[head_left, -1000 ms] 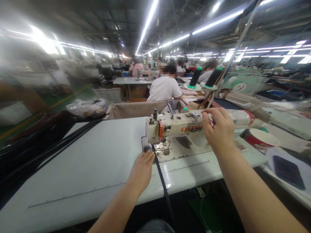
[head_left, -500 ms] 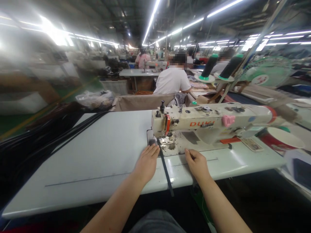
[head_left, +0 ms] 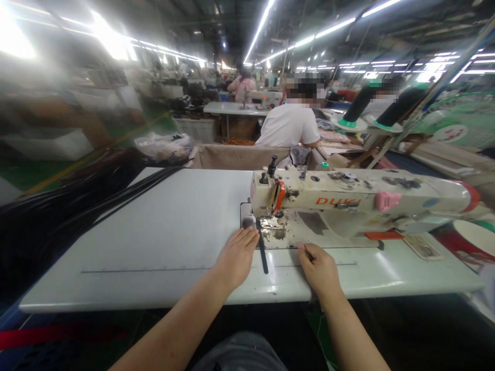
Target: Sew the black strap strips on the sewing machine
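Note:
A narrow black strap (head_left: 263,255) runs under the needle area of the white sewing machine (head_left: 328,193), its loose end lying on the tabletop towards me. My left hand (head_left: 238,252) lies flat with fingers stretched, fingertips beside the strap close to the presser foot. Near the front edge of the machine bed, my right hand (head_left: 319,265) is curled closed on the table. A small dark bit shows between its fingers, too unclear to name. The strap's far part is hidden behind the machine head.
Long black strips (head_left: 143,193) drape over the left end of the white table (head_left: 174,226). Black thread cones (head_left: 358,105) stand behind the machine on the right. A fabric-lined bin (head_left: 232,157) sits beyond the table, and a person in a white shirt (head_left: 288,126) works past it.
The strap has fed away from me into the machine: its loose end hung past the table's front edge and now lies on the tabletop. Both hands keep nearly the same places.

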A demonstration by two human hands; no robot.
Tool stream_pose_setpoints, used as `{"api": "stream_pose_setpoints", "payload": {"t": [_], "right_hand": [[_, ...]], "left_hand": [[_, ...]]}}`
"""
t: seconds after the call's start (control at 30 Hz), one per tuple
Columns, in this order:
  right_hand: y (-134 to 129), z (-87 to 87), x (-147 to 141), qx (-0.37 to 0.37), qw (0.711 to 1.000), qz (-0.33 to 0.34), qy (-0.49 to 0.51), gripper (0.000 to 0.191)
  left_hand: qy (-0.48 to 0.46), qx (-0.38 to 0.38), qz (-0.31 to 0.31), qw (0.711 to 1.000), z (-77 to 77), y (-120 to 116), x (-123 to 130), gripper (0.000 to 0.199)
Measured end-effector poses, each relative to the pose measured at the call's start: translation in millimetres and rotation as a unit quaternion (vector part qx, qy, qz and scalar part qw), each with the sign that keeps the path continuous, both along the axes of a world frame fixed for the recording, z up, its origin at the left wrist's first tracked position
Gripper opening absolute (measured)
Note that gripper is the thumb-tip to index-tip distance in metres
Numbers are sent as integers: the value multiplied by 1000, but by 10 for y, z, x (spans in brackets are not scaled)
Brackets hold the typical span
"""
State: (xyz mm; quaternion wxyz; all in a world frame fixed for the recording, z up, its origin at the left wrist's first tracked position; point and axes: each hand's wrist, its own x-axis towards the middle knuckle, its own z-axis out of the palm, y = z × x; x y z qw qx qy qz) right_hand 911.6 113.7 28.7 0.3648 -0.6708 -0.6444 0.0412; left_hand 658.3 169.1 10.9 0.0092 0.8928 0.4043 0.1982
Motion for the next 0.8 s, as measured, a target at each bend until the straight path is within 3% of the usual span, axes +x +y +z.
{"api": "stream_pose_setpoints", "payload": {"t": [0.8], "right_hand": [[-22, 46, -20, -2, 999, 11, -36, 45]], "left_hand": [[-17, -35, 18, 999, 24, 90, 27, 52]]}}
